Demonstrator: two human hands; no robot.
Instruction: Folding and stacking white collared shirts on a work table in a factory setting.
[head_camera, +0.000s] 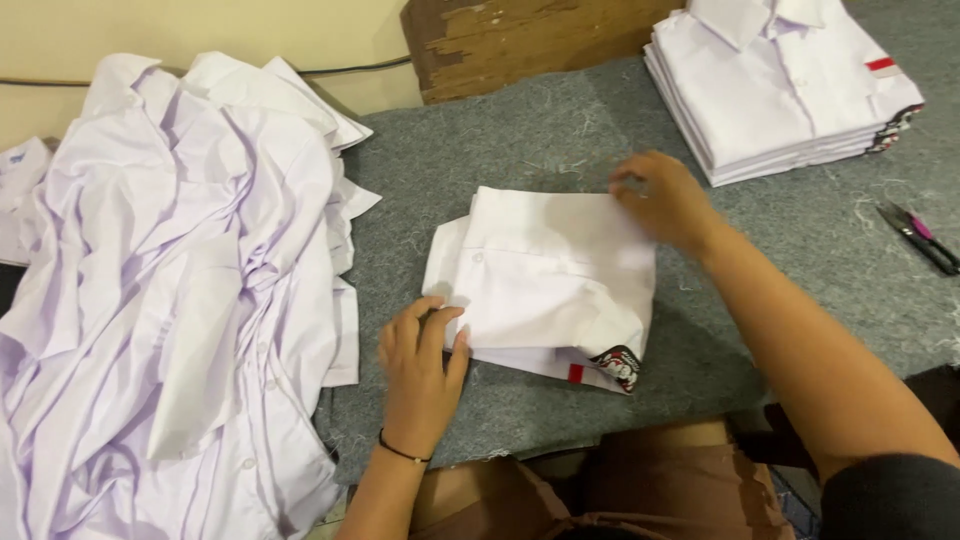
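White cotton-like cloth, folded: one shirt (545, 280) lies at the centre of the grey felt worktop (560, 130), folded into a rough rectangle, back side up. A small red tab and a dark patterned badge peek from its lower edge at about 5 o'clock. The folds are loose and a layer juts out on its 9 o'clock side.

Left hand (420, 365): at 7 o'clock of the folded shirt, palm down, fingers together and laid flat on the worktop, with thumb and fingertips touching the shirt's lower-left corner. Grip not closed around anything; pressing, not pinching. A thin black band sits on the wrist.

Right hand (665, 200): at 2 o'clock of the shirt, on its upper-right corner, fingers curled down onto the cloth. Whether they pinch the edge or only press it, cannot tell.

Count:
- Folded shirt in hand: one.
- Stack of folded shirts (785, 85) at 1 o'clock of the view, well apart from the hands: several layers, exact count unclear; collar up, red tab at the right edge.
- Heap of unfolded shirts (180, 280) at 9 o'clock, crumpled, overlapping; number cannot be told.
- Thread snips (920, 237) with pink handle: one, at 3 o'clock near the view's edge.
- Worn wooden board (520, 40) at 12 o'clock against the wall: one.
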